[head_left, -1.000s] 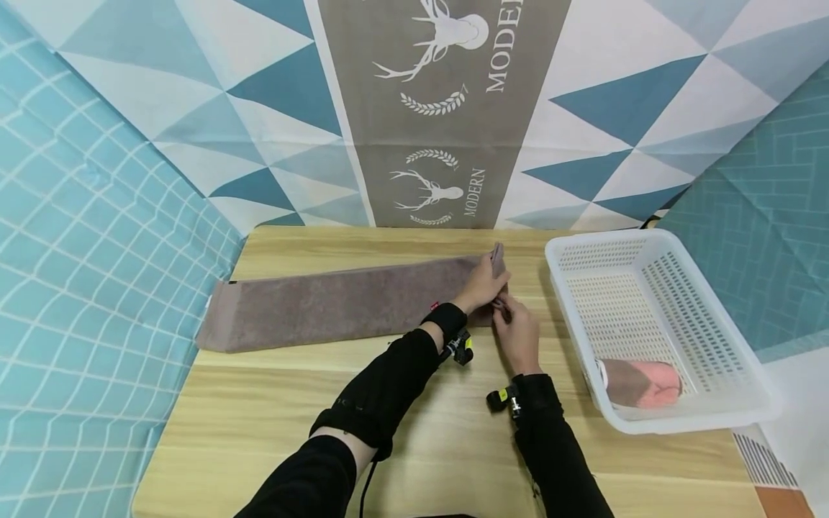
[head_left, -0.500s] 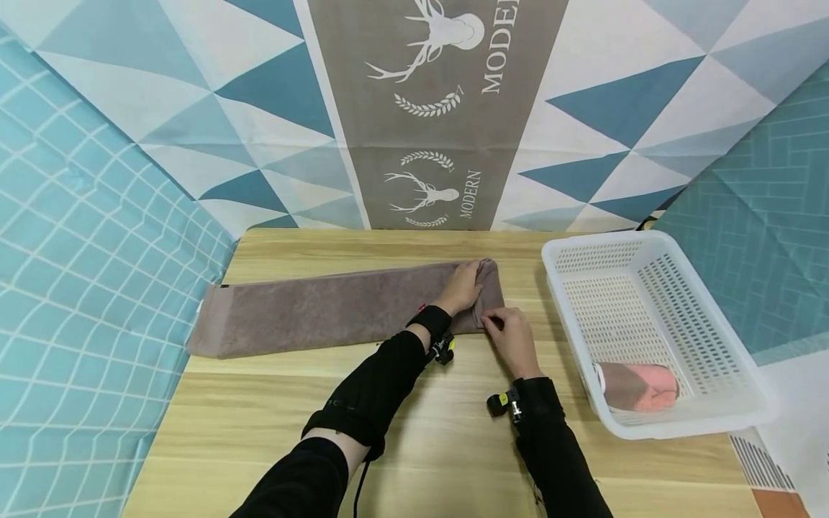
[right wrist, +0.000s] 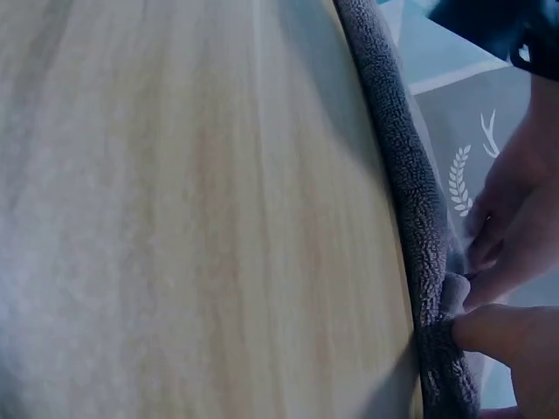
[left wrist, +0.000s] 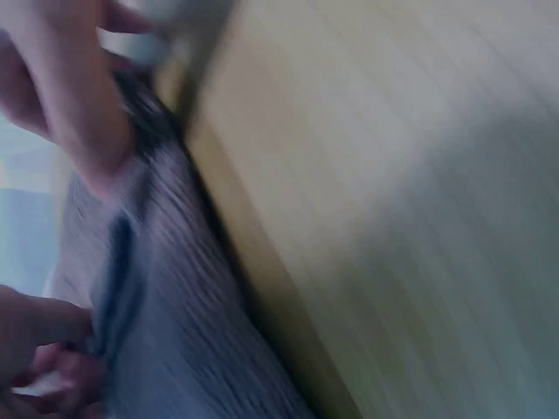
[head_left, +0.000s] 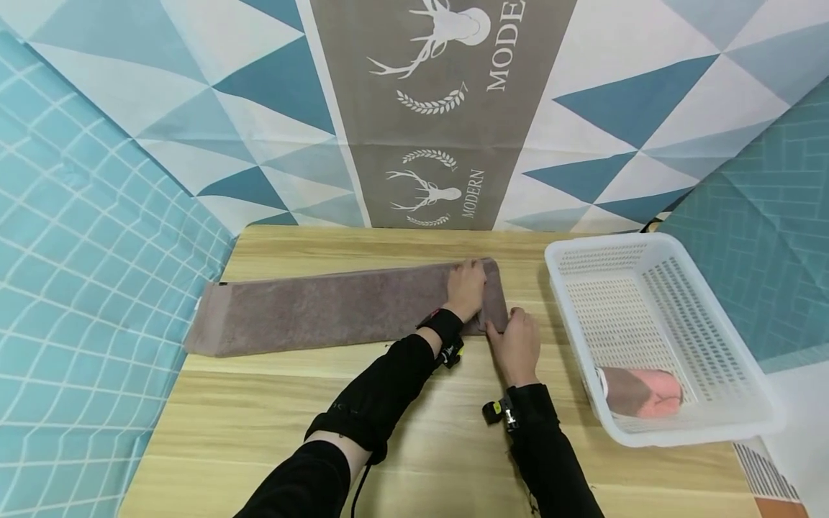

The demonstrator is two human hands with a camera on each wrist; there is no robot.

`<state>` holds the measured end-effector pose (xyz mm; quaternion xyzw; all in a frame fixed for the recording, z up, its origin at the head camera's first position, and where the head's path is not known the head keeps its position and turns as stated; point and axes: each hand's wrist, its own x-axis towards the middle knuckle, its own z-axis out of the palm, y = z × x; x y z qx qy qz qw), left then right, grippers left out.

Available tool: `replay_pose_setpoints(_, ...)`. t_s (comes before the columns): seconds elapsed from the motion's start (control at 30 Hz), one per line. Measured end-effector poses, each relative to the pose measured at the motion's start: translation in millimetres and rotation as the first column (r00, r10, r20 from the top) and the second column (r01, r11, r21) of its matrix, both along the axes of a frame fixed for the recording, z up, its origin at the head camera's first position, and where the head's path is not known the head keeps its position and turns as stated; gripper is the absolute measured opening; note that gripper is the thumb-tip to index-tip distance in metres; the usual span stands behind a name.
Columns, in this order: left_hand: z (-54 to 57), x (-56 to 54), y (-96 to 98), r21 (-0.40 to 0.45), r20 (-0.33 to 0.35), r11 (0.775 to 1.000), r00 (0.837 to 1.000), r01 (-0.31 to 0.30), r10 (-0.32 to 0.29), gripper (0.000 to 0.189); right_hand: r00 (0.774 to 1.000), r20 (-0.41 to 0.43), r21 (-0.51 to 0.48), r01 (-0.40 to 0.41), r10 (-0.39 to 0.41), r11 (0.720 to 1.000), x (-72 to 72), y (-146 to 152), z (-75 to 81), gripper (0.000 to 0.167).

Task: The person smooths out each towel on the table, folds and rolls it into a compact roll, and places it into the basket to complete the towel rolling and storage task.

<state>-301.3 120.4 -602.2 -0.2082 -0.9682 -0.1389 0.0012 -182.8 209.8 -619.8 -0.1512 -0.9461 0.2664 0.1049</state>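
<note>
A long grey-mauve towel (head_left: 337,306), folded into a strip, lies across the table with its right end turned back in a short flap. Over that flap's edge rests my left hand (head_left: 465,289), fingers bent; in the left wrist view its thumb and fingertips pinch the fold. My right hand (head_left: 518,347) holds the near right corner of the towel, and in the right wrist view its thumb (right wrist: 498,332) presses on the thick edge. Part of the flap is hidden under the left hand.
A white perforated basket (head_left: 725,360) stands at the right of the wooden table (head_left: 440,446). Inside it, at the near left, lies a pink and brown rolled cloth (head_left: 641,392). Patterned sheets (head_left: 259,122) hang behind the table and at its sides.
The towel's right end, earlier bunched up between both hands, now lies turned over flat. My left hand has shifted left onto the fold; my right hand released the edge, then took the near corner.
</note>
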Motion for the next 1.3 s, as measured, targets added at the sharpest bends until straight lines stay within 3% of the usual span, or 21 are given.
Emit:
replay_pose_setpoints(0.07, 1.1, 1.9, -0.7, 0.003, 0.081, 0.999, 0.996, -0.049, 0.048, 0.026, 1.0, 0.0, -0.027, -0.013, 0.013, 1.0, -0.1, -5, 0.4, 0.047)
replay_pose_setpoints(0.13, 7.6, 6.9, -2.6, 0.008, 0.178, 0.994, 0.979, -0.107, 0.104, 0.039, 0.998, -0.035, -0.041, -0.05, 0.048, 0.998, 0.4, -10, -1.0, 0.038)
replay_pose_setpoints(0.27, 11.1, 13.2, -5.1, 0.065, 0.259, 0.981, 0.952, -0.184, 0.161, 0.06, 0.98, -0.154, 0.001, -0.131, 0.13, 0.991, 4.3, -19, -5.5, 0.029)
replay_pose_setpoints(0.4, 17.6, 17.2, -6.2, 0.116, 0.309, 0.981, 0.944, -0.156, 0.114, 0.07, 0.943, -0.271, 0.126, -0.162, 0.191, 0.979, 9.3, -24, -6.8, 0.027)
replay_pose_setpoints(0.57, 26.7, 15.4, -9.0, 0.224, 0.352, 0.964, 0.934, -0.144, 0.058, 0.043, 0.9, -0.34, 0.318, -0.163, 0.273, 0.934, 9.6, -26, -3.8, 0.025)
replay_pose_setpoints(0.73, 29.6, 10.6, -15.4, 0.294, 0.419, 0.934, 0.906, -0.203, 0.065, 0.058, 0.898, -0.316, 0.398, -0.167, 0.306, 0.902, 8.8, -31, -1.3, 0.019)
replay_pose_setpoints(0.87, 29.3, 8.6, -22.5, 0.326, 0.492, 0.919, 0.87, -0.22, 0.033, 0.065, 0.902, -0.283, 0.412, -0.192, 0.325, 0.891, 9.9, -38, 0.0, 0.018)
replay_pose_setpoints(0.93, 29.3, 8.1, -26.2, 0.288, 0.475, 0.94, 0.879, -0.185, 0.028, 0.062, 0.898, -0.273, 0.396, -0.223, 0.345, 0.891, 10.3, -42, 1.0, 0.021)
replay_pose_setpoints(1.07, 27.7, 7.5, -34.4, 0.057, 0.31, 0.992, 0.946, -0.111, 0.089, 0.05, 0.902, -0.227, 0.296, -0.295, 0.367, 0.908, 9.9, -48, 6.2, 0.02)
replay_pose_setpoints(1.13, 25.4, 7.4, -38.9, -0.058, 0.213, 0.99, 0.967, -0.127, 0.137, 0.047, 0.923, -0.189, 0.218, -0.295, 0.336, 0.93, 9.4, -50, 10.5, 0.02)
replay_pose_setpoints(1.2, 22.7, 7.4, -43.3, -0.114, 0.152, 0.981, 0.974, -0.154, 0.17, 0.047, 0.952, -0.145, 0.13, -0.251, 0.269, 0.959, 9.2, -52, 15.9, 0.022)
replay_pose_setpoints(1.3, 18.8, 7.4, -48.2, -0.179, 0.042, 0.973, 0.987, -0.146, 0.156, 0.041, 0.988, -0.047, 0.027, -0.149, 0.15, 0.988, 9.5, -52, 23.0, 0.032)
